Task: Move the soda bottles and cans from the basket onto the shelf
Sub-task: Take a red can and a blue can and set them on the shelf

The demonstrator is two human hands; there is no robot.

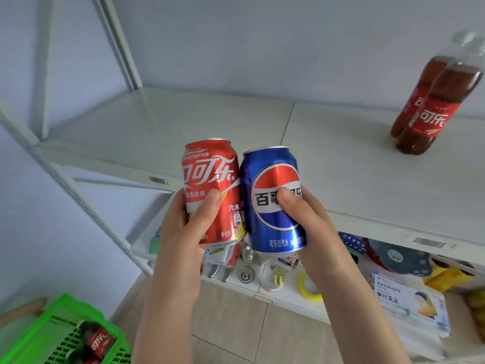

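My left hand (pixel 183 232) grips a red cola can (pixel 215 179), and my right hand (pixel 312 227) grips a blue cola can (pixel 270 206). Both cans are upright, side by side and touching, held in the air at the front edge of the white shelf (pixel 210 122). Two cola bottles (pixel 433 101) with red labels stand together at the shelf's far right. At the bottom left is the green basket (pixel 65 311), with another red-labelled bottle (pixel 98 340) lying in it.
A white shelf post (pixel 120 43) rises at the back left. The lower shelf (pixel 288 298) holds small items: tape rolls, metal parts, papers, packets. The floor (pixel 231 324) below is beige tile. The wall behind is pale.
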